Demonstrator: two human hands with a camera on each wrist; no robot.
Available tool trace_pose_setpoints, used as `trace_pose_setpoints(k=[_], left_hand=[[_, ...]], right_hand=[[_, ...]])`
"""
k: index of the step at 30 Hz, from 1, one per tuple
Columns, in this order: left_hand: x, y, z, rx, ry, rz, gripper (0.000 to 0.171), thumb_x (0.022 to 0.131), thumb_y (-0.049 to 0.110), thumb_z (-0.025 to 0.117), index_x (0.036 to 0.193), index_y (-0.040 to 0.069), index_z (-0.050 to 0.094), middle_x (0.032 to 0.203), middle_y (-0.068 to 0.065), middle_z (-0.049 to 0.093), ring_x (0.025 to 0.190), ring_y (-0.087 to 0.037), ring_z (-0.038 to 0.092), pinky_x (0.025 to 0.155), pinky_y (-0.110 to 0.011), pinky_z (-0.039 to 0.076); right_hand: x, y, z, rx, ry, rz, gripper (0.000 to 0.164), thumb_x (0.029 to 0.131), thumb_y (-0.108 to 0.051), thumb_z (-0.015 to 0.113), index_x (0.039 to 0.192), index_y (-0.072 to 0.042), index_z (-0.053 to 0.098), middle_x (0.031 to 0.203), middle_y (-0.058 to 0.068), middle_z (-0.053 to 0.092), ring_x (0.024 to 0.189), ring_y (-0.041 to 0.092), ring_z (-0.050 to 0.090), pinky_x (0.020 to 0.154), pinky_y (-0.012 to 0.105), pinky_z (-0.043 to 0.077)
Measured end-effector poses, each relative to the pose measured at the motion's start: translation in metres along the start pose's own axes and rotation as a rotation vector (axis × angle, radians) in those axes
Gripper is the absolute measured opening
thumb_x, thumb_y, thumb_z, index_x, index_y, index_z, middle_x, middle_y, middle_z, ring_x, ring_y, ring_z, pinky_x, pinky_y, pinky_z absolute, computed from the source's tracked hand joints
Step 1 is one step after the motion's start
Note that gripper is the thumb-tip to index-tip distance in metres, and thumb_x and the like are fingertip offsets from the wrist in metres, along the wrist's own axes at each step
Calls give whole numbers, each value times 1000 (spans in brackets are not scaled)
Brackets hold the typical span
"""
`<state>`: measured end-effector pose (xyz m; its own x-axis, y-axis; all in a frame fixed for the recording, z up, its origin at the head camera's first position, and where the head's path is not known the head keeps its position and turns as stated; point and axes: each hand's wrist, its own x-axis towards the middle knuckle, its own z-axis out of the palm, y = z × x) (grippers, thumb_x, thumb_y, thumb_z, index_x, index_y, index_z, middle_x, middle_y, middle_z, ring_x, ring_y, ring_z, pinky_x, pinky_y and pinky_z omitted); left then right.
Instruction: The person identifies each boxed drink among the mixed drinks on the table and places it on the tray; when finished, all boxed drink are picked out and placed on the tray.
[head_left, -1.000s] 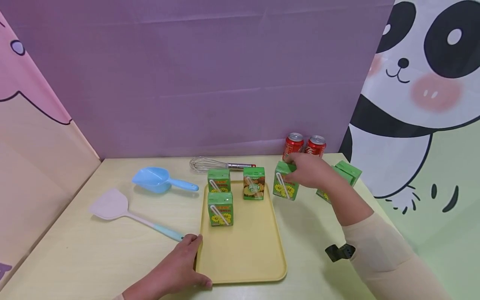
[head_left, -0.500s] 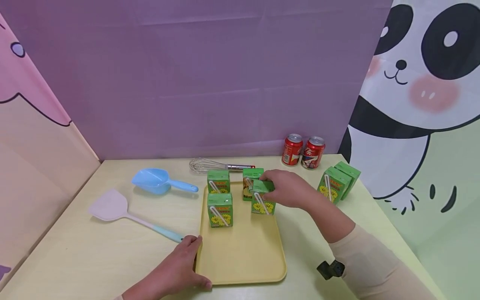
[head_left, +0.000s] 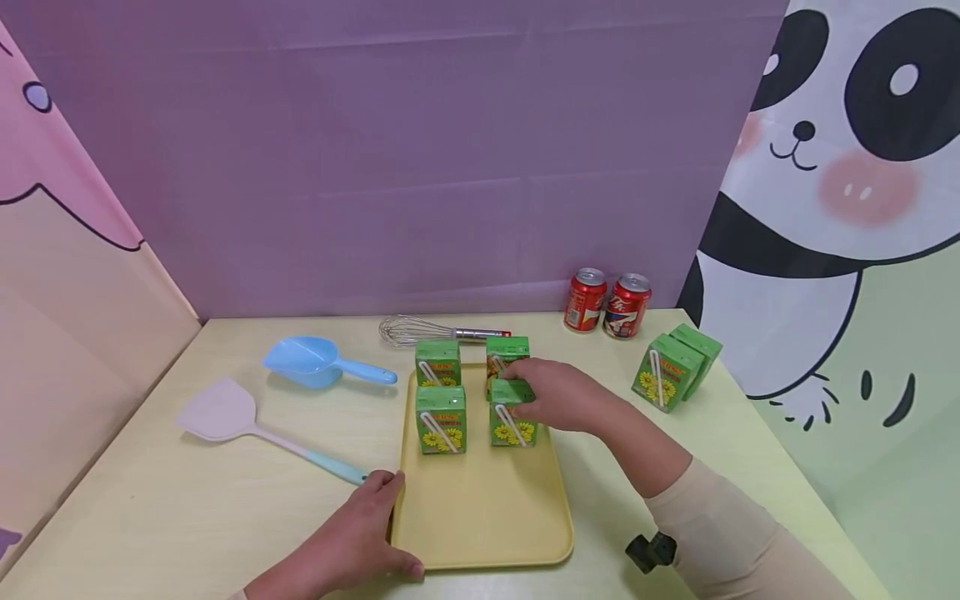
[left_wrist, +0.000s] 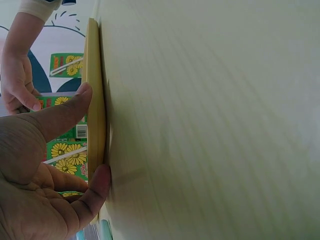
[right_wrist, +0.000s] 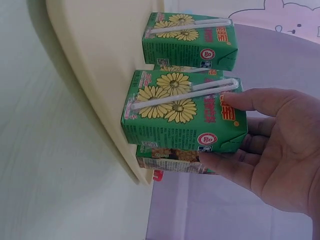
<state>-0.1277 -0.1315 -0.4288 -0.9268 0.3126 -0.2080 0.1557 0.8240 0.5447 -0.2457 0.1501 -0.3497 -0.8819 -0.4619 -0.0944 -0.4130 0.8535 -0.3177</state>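
In the head view my right hand [head_left: 558, 396] holds a green juice box [head_left: 512, 423] by its upper part, upright at the right side of the yellow tray [head_left: 487, 517]. In the right wrist view, thumb and fingers pinch the top end of this juice box [right_wrist: 182, 107], its straw facing out. Two more green juice boxes [head_left: 441, 429] stand one behind the other along the tray's left side. A brown-fronted juice box [head_left: 507, 346] is partly hidden behind my right hand. My left hand [head_left: 360, 533] grips the tray's near left corner; in the left wrist view, thumb and a finger touch its rim [left_wrist: 95, 120].
Two green juice boxes [head_left: 667, 371] stand together, turned at an angle, right of the tray. Red cans [head_left: 585, 300] stand at the back right. A whisk [head_left: 442, 331] lies behind the tray. A blue scoop [head_left: 311, 362] and a pale spatula [head_left: 225, 410] lie left of it.
My right hand has carried the juice box left and nearer, from beside the tray to the spot in front of the brown-fronted box. The left hand and the tray stay in place.
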Motion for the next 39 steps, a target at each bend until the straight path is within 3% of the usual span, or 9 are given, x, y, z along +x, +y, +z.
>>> trace_pose_setpoints(k=[5,9,15,21,27,39], left_hand=[[0,0,0,2,3,3,121,57,50,92,148,-7,35,143,-19,40,127,-32,45,104,-52,42],[1,0,0,3,-9,-6,122,57,52,91,148,-6,34,144,-19,40,127,-31,45,104,-52,42],[2,-1,1,9,-15,-13,123,58,53,90,148,-7,34,144,-19,40,128,-31,45,105,-51,41],[1,-2,1,10,-6,6,122,58,53,91,148,-7,34,143,-19,40,127,-31,45,103,-51,42],[1,-3,1,5,-4,29,122,59,53,90,147,-10,34,141,-20,41,127,-32,45,102,-52,42],[0,-1,-1,8,-12,30,122,59,53,90,147,-9,33,143,-20,40,128,-32,45,103,-52,42]], right_hand=[[-1,2,-2,17,-28,-16,50,89,-27,73,134,-12,57,130,4,60,115,20,55,99,43,47],[-5,9,-8,44,-26,-29,57,89,-37,71,138,-13,53,131,4,60,120,22,55,102,45,46],[-14,30,-32,74,63,-29,62,91,-47,66,139,-11,49,126,7,62,117,28,59,96,47,49],[-27,54,-62,40,148,111,66,91,-46,66,142,-10,45,132,14,58,120,35,56,94,54,49],[-41,82,-84,14,155,224,69,93,-49,61,142,-5,41,128,21,57,116,39,55,92,58,48],[-60,144,-88,-21,56,403,76,94,-46,59,141,10,36,131,35,50,114,49,52,89,62,48]])
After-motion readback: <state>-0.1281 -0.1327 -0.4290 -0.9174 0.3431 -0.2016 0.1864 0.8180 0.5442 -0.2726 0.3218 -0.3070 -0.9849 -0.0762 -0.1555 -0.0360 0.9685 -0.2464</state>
